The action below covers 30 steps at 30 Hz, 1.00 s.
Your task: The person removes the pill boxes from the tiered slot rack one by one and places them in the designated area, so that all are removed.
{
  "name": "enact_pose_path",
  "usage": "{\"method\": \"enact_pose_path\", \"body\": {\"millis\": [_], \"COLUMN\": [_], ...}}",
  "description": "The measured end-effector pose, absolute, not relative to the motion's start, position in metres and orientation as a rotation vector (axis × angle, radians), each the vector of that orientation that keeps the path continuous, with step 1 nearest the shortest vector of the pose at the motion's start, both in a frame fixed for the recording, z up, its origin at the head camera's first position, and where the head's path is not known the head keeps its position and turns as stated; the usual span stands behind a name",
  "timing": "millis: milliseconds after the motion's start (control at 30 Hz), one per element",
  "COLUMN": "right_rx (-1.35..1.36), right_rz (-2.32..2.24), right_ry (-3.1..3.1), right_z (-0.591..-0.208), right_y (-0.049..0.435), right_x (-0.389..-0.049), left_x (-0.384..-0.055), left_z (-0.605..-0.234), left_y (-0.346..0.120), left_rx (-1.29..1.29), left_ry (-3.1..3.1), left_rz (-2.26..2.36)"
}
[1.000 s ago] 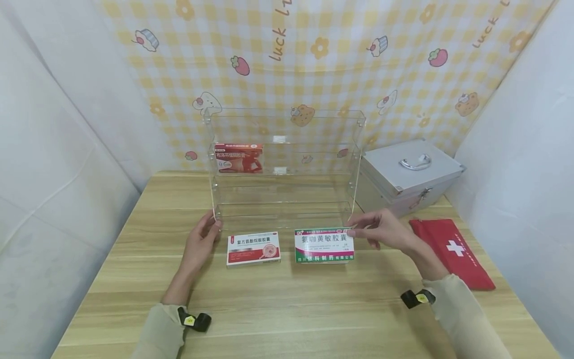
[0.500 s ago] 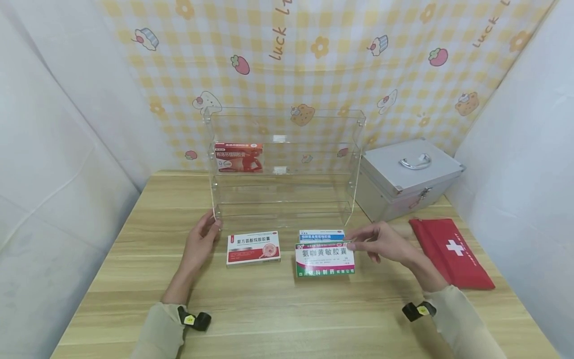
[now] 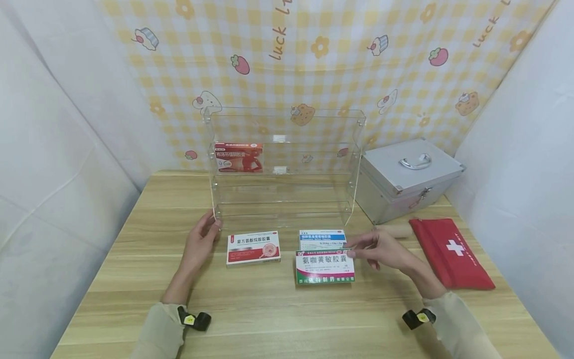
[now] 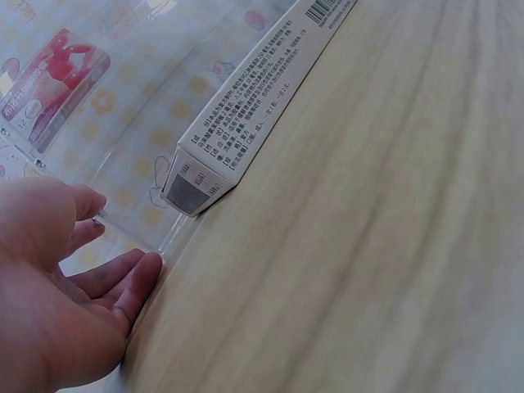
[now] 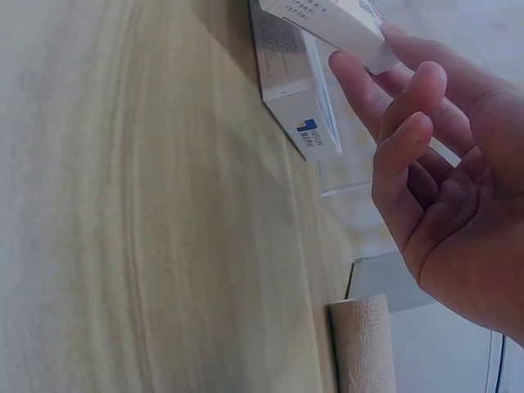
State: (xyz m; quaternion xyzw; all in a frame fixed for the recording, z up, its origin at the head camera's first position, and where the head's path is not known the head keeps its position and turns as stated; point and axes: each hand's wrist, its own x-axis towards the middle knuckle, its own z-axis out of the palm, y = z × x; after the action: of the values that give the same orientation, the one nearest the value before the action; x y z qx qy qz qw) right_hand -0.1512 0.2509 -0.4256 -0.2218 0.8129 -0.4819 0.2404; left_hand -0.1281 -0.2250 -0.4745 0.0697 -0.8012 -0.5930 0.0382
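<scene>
My right hand pinches the right end of a white, green and pink medicine box, lifted a little off the table in the right wrist view. Just behind it stands a blue-and-white medicine box, partly covered by the held one. My left hand holds the lower left edge of a clear acrylic display rack; the left wrist view has its thumb and fingers around that corner. Near this hand lies a red-and-white medicine box. A red medicine box sits on a rack shelf at left.
A silver metal case with a top handle stands right of the rack. Beside it lies a red first-aid pouch. A beige bandage roll lies between case and right hand. A yellow checked cloth hangs behind.
My right hand has drawn the white, green and pink box toward me, uncovering the blue-and-white box behind it. The bandage roll has come into sight. My left hand stays at the rack.
</scene>
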Motion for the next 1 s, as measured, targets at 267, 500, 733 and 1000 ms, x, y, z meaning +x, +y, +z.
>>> {"method": "enact_pose_path", "body": {"millis": [267, 500, 733, 1000], "right_rx": [-0.640, -0.623, -0.601, -0.583], "right_rz": [-1.279, -1.260, -1.280, -1.293], "right_ry": [2.254, 2.269, 2.240, 2.227], "right_z": [-0.432, -0.436, -0.437, -0.440], "right_y": [0.254, 0.256, 0.256, 0.256], "right_x": [-0.149, -0.147, -0.144, -0.142], "left_x": [-0.128, -0.128, -0.127, -0.127], "left_z": [-0.475, -0.475, -0.474, -0.475], "left_y": [-0.226, -0.226, -0.226, -0.226], "left_rx": [0.209, 0.212, 0.212, 0.191], "left_ry": [-2.467, -2.469, -2.456, -2.436], "left_rz": [-1.816, -1.823, -1.830, -1.829]}}
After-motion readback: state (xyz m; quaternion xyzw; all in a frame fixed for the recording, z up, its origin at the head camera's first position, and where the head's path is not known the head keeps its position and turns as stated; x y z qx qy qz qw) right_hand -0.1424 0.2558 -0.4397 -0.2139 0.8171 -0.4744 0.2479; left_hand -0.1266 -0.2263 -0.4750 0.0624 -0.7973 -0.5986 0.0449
